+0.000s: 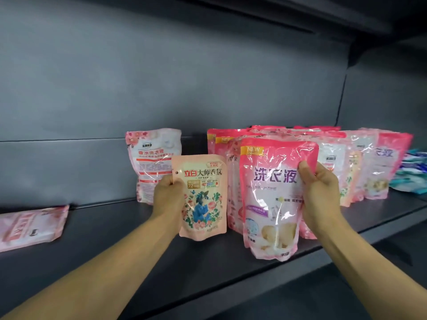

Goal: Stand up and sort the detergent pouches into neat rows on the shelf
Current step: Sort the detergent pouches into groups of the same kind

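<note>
At the centre of the frame the left hand (167, 192) grips a small peach floral pouch (202, 196) by its left edge, the fingers curled round that edge and the thumb on its front. The pouch is upright, its bottom at or just above the dark shelf (138, 250); whether it touches the shelf cannot be told.

Just to its right, the right hand (320, 192) holds a larger pink detergent pouch (272, 199) by its upper right edge, thumb pressed on the front and fingers wrapped behind. This pouch stands upright near the front lip of the shelf, leaning slightly.

Behind and to the right of it, a cluster of pink pouches (335, 162) stands upright in tight rows reaching toward the right of the frame. At the far right lies a pile of blue-and-white packets (413, 172).

Left of centre, a pale pink pouch (153, 162) stands alone against the back panel, its back label facing outward. At the far left, another pink pouch (32, 227) lies flat on the shelf.
</note>
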Demonstrator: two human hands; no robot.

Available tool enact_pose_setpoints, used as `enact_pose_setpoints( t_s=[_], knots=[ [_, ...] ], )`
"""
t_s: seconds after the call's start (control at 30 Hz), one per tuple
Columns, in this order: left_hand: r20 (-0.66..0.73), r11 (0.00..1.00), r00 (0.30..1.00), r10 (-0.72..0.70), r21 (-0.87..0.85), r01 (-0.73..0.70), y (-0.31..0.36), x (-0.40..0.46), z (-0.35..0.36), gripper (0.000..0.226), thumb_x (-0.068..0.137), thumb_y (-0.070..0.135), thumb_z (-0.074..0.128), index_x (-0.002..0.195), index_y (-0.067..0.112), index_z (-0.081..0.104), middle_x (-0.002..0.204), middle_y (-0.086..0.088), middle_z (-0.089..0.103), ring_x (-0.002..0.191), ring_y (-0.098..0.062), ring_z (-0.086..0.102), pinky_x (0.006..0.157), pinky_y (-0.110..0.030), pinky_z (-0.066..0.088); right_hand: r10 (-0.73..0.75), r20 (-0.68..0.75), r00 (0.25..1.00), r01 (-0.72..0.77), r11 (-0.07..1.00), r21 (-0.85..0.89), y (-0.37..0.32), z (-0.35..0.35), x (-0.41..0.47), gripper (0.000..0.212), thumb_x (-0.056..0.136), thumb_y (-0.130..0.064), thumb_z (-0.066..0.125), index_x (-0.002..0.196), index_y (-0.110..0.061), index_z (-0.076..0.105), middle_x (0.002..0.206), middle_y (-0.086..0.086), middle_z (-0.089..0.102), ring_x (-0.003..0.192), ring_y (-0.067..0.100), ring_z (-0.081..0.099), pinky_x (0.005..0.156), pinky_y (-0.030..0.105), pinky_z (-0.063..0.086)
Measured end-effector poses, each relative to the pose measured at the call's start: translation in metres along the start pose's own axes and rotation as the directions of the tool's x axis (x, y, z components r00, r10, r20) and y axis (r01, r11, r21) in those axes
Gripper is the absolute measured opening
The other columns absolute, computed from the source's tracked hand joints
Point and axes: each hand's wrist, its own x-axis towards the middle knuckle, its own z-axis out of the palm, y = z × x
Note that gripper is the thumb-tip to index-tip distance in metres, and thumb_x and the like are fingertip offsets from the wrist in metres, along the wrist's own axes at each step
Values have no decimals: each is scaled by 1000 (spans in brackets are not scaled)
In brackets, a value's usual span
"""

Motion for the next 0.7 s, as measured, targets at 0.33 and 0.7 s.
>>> enact_pose_setpoints(
  t_s=[0.33, 0.7],
  knots=[
    [-50, 997, 996, 68, -25, -69, -8, -26, -9, 27, 95, 2, 40, 88, 18, 61, 74, 7, 73, 66, -13, 71, 56, -28, 54, -140, -145, 980, 135, 990, -43, 21, 9, 10, 29, 99, -15, 43, 70, -19, 49, 68, 1, 50, 67, 18, 46, 63, 28, 43],
    [1, 993, 994, 112, -40, -112, -14, -40, 0, 22, 98, 10, 43, 88, 21, 59, 68, 11, 72, 61, -7, 70, 57, -27, 51, -166, -15, 986, 156, 952, -262, 28, -11, -9, 15, 95, -27, 50, 105, -17, 56, 94, 3, 68, 87, 18, 66, 79, 40, 56]
  ],
)
